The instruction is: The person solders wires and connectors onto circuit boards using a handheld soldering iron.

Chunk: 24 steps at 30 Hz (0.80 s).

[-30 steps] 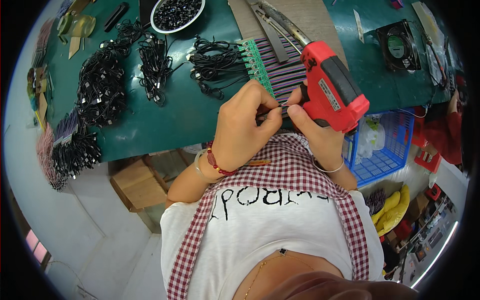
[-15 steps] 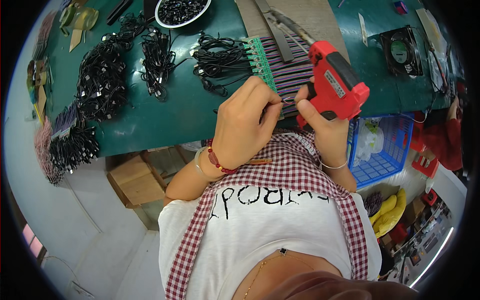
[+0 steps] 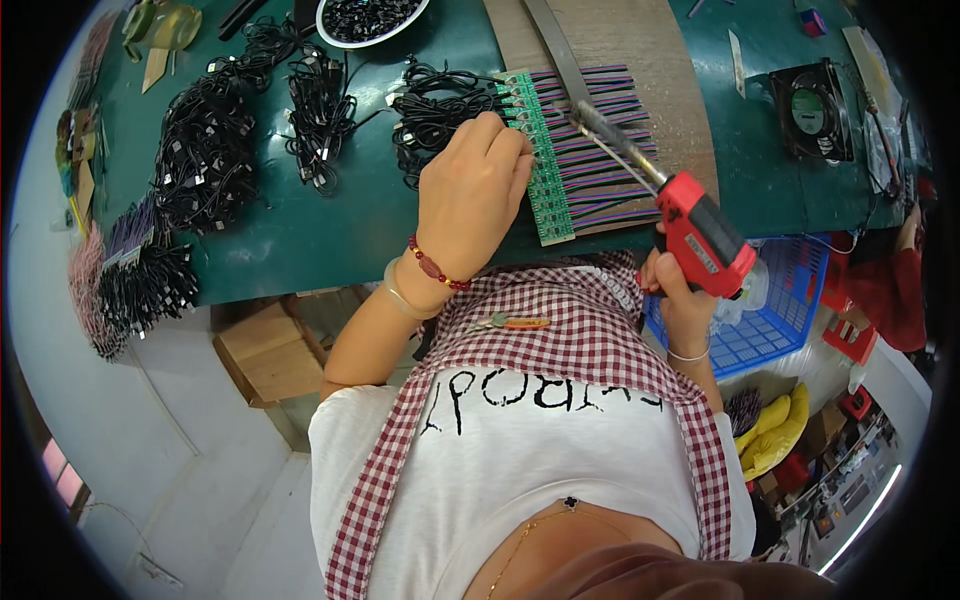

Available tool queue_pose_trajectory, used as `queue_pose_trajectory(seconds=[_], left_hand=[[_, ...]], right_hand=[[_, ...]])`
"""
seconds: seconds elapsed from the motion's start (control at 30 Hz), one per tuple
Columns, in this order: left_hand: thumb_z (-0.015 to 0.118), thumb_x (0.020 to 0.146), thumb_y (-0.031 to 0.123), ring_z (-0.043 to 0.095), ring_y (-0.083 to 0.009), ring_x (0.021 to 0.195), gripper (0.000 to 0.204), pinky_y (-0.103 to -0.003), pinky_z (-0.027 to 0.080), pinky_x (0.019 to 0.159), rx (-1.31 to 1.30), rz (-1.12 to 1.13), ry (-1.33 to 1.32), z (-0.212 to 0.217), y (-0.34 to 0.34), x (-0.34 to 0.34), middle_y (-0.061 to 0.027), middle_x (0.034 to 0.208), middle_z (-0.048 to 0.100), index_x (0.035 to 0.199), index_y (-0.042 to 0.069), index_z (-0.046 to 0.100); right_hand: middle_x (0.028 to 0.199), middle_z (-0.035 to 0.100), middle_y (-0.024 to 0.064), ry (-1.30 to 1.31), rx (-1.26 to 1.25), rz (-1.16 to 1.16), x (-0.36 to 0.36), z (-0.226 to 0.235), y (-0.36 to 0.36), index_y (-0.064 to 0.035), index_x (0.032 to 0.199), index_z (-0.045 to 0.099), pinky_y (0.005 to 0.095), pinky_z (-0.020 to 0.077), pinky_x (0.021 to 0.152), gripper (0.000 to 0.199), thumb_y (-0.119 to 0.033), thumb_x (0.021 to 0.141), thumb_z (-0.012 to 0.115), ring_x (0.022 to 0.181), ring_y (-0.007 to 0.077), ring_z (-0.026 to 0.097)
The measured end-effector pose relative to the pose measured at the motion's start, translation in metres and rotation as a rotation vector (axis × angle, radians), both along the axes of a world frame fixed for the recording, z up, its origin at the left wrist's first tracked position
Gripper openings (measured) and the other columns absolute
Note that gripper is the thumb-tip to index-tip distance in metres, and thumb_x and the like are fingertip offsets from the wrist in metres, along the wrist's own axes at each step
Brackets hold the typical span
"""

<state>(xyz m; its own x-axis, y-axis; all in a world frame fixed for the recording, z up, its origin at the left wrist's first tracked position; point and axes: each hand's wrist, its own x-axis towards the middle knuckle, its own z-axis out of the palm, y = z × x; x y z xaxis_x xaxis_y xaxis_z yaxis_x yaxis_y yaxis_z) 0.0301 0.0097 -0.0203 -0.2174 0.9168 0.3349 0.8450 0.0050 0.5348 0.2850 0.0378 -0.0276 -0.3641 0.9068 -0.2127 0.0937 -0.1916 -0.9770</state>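
Note:
In my right hand [image 3: 688, 305] is a red soldering gun [image 3: 708, 238], its metal barrel slanting up and left over coloured wires. The gun's front end is beside a metal strip [image 3: 556, 50]. My left hand [image 3: 472, 185] is closed in a pinch at the left edge of a green circuit board panel [image 3: 548, 190]; whatever the fingertips hold is hidden. Black cables [image 3: 440, 105] lie bunched just beyond that hand, several joined to the panel's upper part. From the panel's right side, rows of multicoloured wires [image 3: 610, 150] run across a brown board [image 3: 680, 110].
Heaped black cables [image 3: 205, 150] and a smaller bundle [image 3: 318, 120] lie on the green table [image 3: 270, 265] to the left. A white bowl [image 3: 372, 42] of small black parts stands at the back. At right are a black fan [image 3: 808, 110] and, below table level, a blue basket [image 3: 745, 350].
My left hand has moved up and slightly left along the panel. The soldering gun in my right hand has dropped lower and to the right, uncovering the panel and its wires.

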Motion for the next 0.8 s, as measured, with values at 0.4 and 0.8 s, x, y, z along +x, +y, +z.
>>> queue_pose_trajectory(seconds=[0.4, 0.8], left_hand=[[0.065, 0.071, 0.003, 0.055, -0.0223, 0.069, 0.010, -0.033, 0.046, 0.057, -0.023, -0.018, 0.035, 0.003, 0.005, -0.001, -0.0056, 0.074, 0.051, 0.077, 0.006, 0.056], [0.065, 0.071, 0.003, 0.055, -0.0235, 0.072, 0.011, -0.034, 0.046, 0.059, -0.039, -0.023, 0.048, 0.001, 0.006, -0.001, -0.0065, 0.075, 0.049, 0.077, 0.005, 0.056]], right_hand=[[0.073, 0.056, 0.0050, -0.145, 0.282, 0.249, 0.021, -0.013, -0.012, 0.0030, 0.103, 0.054, 0.0265, 0.0431, 0.058, 0.024, -0.007, 0.083, 0.063, 0.063, 0.0120, 0.052], [0.078, 0.055, 0.0063, -0.165, 0.148, 0.149, 0.019, -0.012, -0.018, -0.0035, 0.088, 0.061, 0.0294, 0.0439, 0.060, 0.015, -0.008, 0.076, 0.069, 0.066, 0.0175, 0.054]])
